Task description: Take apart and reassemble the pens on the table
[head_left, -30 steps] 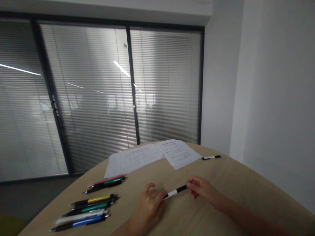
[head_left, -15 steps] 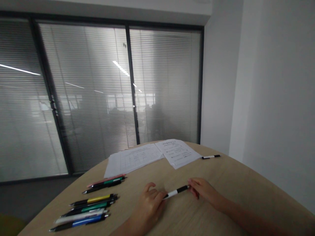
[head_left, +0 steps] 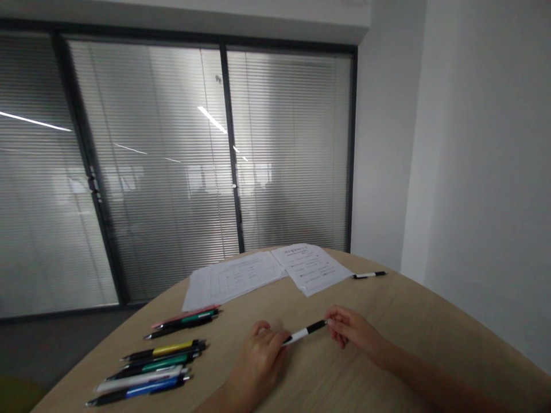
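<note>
A black-and-white pen (head_left: 305, 332) lies level just above the wooden tabletop (head_left: 387, 304), spanning the gap between my hands. My left hand (head_left: 260, 355) holds its lower left end in curled fingers. My right hand (head_left: 346, 326) pinches its upper right end between thumb and fingertips. Both hands partly hide the pen's ends. A second black-and-white pen (head_left: 369, 275) lies farther off beside the papers, touching neither hand.
Two rows of coloured pens (head_left: 157, 363) lie at the left, with a smaller group (head_left: 185, 320) behind them. Printed papers (head_left: 310, 268) lie at the far edge. The rounded table edge curves past, with a white wall right and blinded glass beyond.
The pen and both hands have shifted slightly up and to the left. My left fingers sit a little closer around the pen's end. The other objects on the table stay put.
</note>
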The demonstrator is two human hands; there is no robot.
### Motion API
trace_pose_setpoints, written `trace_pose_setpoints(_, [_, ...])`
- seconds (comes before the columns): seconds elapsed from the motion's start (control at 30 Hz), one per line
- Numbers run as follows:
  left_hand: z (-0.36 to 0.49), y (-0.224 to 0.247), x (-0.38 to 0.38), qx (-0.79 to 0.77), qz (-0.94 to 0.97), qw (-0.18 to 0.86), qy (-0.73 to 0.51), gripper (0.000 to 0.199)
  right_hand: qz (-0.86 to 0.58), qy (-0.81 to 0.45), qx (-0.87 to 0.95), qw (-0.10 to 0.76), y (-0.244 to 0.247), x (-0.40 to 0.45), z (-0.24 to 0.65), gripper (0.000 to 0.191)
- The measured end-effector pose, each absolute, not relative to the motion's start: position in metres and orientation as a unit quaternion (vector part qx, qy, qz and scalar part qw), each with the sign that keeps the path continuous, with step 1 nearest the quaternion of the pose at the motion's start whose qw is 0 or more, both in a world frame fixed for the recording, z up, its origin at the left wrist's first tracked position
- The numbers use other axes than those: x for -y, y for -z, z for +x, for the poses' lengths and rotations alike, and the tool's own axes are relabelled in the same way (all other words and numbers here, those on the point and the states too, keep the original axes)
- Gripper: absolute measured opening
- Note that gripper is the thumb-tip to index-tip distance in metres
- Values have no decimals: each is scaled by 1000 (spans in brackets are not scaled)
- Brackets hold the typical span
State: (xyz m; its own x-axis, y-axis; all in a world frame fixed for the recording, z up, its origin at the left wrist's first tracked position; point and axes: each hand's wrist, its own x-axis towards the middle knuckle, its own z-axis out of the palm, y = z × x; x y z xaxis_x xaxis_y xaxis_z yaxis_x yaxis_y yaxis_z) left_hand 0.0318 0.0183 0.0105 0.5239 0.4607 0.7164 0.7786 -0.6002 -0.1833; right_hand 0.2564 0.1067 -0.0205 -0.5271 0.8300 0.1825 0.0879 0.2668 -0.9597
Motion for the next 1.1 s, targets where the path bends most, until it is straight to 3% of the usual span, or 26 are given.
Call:
trace_pose_setpoints(0.3, [33, -11, -18, 368, -846, 235, 306, 22, -347, -479, 724, 353, 26, -110, 256, 52])
trace_pose_setpoints(0.6, [31, -9, -19, 384, -839, 227, 312, 21, -327, -506, 709, 367, 22, -107, 255, 41])
trace_pose_setpoints(1.1, [30, -8, -20, 384, -845, 216, 303, 19, -319, -526, 699, 364, 19, -106, 254, 41])
